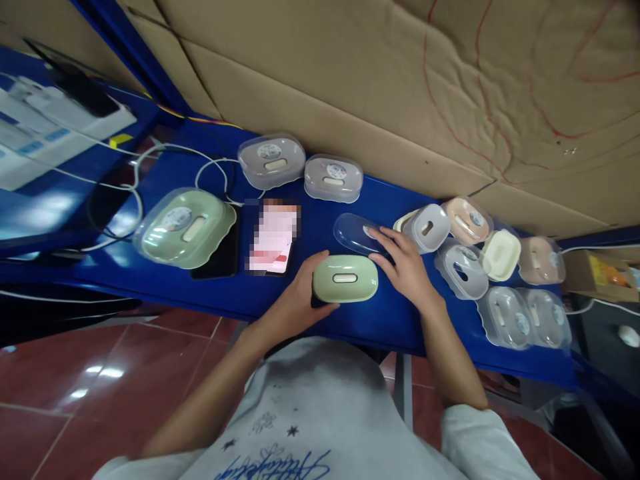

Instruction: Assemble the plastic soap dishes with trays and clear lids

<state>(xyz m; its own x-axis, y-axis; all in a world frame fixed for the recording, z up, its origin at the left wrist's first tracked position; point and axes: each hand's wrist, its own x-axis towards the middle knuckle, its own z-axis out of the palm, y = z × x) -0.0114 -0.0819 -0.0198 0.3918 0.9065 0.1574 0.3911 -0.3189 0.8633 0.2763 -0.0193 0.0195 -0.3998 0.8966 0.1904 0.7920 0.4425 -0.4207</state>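
A light green oval box [346,288] with a pale slot in its top is in my left hand [304,288], thumb and fingers around its left end. My right hand [404,265] reaches over the right end of a clear oval lid [350,230] with a round sticker. Its fingers are stretched and apart, the fingertips at the lid and the thumb close to the green box. Whether they grip the lid's edge I cannot tell. A grey box [431,228] with a dark slot stands just beyond my right hand.
A larger green box [185,227] lies on a dark flat object at left, beside a lit phone [274,237]. Two clear-covered boxes [271,160] stand at the back. Several grey, peach and cream boxes [501,255] cluster at right. White cables [165,147] loop on the blue table [400,327].
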